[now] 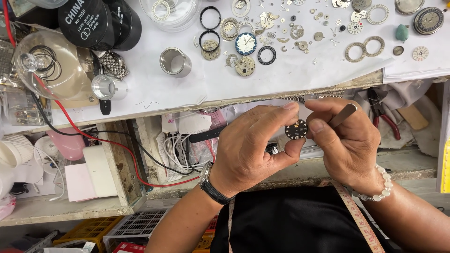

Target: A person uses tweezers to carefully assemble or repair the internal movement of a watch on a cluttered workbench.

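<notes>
Hands (253, 150) pinching black dial (296, 129)

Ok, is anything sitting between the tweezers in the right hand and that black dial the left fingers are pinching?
Nothing visible. The black dial is pinched in the left hand, and the right hand's tweezers sit right beside it with no object in between.

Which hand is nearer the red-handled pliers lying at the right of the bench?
The right hand. It works just left of the red-handled pliers, holding tweezers. The left hand is further left, pinching the small black dial.
</notes>
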